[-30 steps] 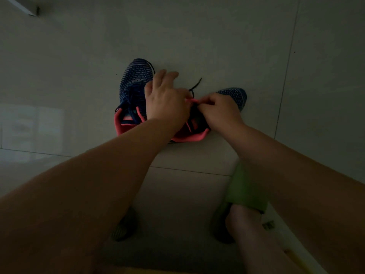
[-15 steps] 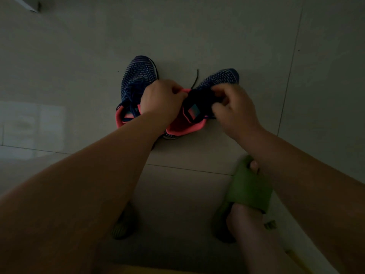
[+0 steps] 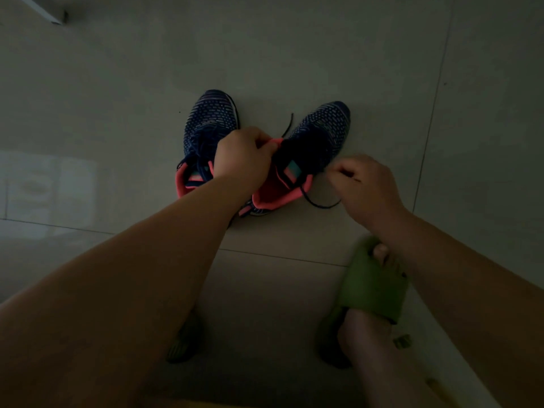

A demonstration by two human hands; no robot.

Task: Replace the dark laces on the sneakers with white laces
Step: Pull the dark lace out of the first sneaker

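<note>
Still early: left hand (image 3: 244,160) pinches the collar of the right sneaker (image 3: 306,151) on the floor (image 3: 294,54); right hand (image 3: 365,187) fingers curl on its dark lace (image 3: 319,203). Left sneaker (image 3: 206,136) looks fully laced; no white laces visible.

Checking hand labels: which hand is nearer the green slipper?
Right. The right hand pulls the dark lace just above the green slipper; the left hand grips the right sneaker's collar, farther away.
</note>
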